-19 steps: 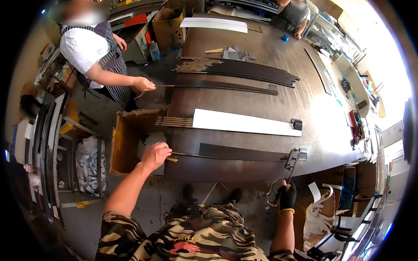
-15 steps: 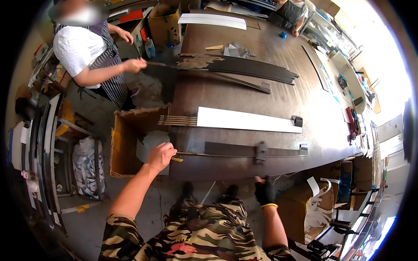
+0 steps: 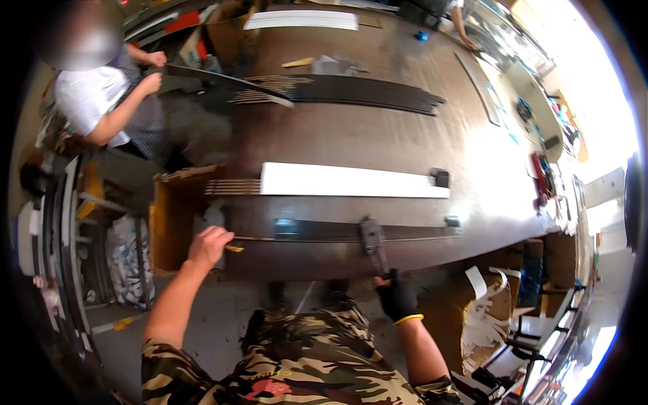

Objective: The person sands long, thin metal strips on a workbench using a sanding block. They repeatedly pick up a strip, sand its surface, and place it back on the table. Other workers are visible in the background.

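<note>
My left hand [image 3: 210,248], bare, is closed at the near left corner of the table, pinching the end of a thin brown rod [image 3: 253,238]. The rod runs rightward along a dark flat strip [image 3: 317,230] lying on the table. A dark tool [image 3: 372,237] with a block-like head straddles the rod and strip; its exact kind is unclear. The tool's handle runs down to my right hand [image 3: 398,297], in a black glove with a yellow cuff, which is closed round it. A small yellow piece [image 3: 234,248] shows below my left fingers.
Beyond lies a white panel [image 3: 351,181] with rods sticking out and a black block [image 3: 441,177] on it. Farther back is a stack of dark strips [image 3: 371,93]. A co-worker [image 3: 101,101] holds a long dark strip [image 3: 229,81]. Cardboard boxes [image 3: 158,223] flank the table.
The tool has slid a little left along the strip with my right hand. The co-worker has drawn a dark strip off the stack and brought both hands together on it. The view has shifted.
</note>
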`<act>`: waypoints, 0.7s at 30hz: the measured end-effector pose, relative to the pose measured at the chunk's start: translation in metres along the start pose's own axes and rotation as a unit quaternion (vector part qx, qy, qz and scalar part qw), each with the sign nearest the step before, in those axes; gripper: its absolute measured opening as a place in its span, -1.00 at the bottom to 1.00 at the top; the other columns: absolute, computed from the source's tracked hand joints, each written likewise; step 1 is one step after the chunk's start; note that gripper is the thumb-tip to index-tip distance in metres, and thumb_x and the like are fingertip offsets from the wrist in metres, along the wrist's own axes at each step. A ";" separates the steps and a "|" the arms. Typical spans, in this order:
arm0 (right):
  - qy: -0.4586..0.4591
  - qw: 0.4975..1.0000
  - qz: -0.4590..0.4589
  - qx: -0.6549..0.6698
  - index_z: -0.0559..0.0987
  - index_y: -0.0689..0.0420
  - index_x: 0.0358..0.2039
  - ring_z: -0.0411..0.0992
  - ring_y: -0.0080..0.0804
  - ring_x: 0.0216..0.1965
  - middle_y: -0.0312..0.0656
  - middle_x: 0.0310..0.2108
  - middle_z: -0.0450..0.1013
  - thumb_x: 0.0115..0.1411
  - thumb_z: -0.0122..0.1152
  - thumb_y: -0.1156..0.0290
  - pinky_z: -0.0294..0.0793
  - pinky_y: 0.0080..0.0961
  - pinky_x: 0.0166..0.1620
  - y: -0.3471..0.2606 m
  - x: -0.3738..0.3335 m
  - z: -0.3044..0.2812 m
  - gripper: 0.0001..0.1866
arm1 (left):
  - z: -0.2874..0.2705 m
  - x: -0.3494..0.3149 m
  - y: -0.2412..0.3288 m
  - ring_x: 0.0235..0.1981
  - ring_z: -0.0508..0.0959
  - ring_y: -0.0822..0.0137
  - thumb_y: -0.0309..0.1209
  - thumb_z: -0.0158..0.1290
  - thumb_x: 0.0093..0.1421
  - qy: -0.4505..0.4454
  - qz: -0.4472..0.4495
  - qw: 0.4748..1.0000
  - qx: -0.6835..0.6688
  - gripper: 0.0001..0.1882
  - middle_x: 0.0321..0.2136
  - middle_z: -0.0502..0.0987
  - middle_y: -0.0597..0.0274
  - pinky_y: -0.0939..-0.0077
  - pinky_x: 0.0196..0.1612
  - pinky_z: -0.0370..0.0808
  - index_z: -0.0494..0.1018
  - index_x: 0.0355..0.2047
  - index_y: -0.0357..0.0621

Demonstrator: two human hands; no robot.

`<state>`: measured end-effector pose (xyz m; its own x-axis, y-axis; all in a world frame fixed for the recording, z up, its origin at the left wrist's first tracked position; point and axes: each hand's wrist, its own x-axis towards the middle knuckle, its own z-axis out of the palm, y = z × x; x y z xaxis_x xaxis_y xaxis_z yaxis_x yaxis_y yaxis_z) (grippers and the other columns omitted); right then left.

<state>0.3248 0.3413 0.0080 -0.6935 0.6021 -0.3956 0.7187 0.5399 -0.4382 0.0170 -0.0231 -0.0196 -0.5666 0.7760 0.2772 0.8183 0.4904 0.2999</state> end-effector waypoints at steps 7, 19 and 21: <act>0.150 0.967 0.206 -0.027 0.48 0.30 -0.35 0.50 0.14 -0.34 0.15 -0.48 0.51 0.24 0.13 -0.02 0.43 -0.11 -0.28 0.214 0.059 -0.124 -0.49 | 0.005 0.001 -0.005 -0.33 0.55 0.12 -0.58 0.03 0.02 -0.029 0.023 0.999 0.027 -0.81 -0.42 0.54 0.21 0.27 -0.34 0.54 0.55 -0.34 -0.14; -0.013 0.986 -0.125 0.111 0.46 0.15 -0.21 0.52 0.15 -0.29 0.07 -0.40 0.55 0.19 0.21 0.07 0.49 -0.04 -0.27 -0.057 -0.010 0.044 -0.61 | 0.018 -0.007 -0.017 -0.27 0.56 0.12 -0.54 0.01 0.03 -0.002 0.043 0.999 0.007 -0.78 -0.38 0.55 0.19 0.28 -0.27 0.55 0.55 -0.30 -0.16; -0.021 0.980 -0.189 0.059 0.45 0.13 -0.17 0.52 0.15 -0.27 0.08 -0.37 0.55 0.18 0.20 0.09 0.49 -0.04 -0.27 -0.118 -0.012 0.084 -0.62 | 0.017 -0.003 -0.017 -0.28 0.56 0.12 -0.54 0.01 0.04 -0.003 0.039 0.999 -0.002 -0.79 -0.39 0.55 0.19 0.29 -0.28 0.54 0.56 -0.31 -0.15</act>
<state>0.2439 0.2210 -0.0028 -0.9125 0.3460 -0.2182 0.4005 0.6470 -0.6488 0.0069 -0.0273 -0.0407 -0.4999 0.8147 0.2940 0.8599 0.4262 0.2810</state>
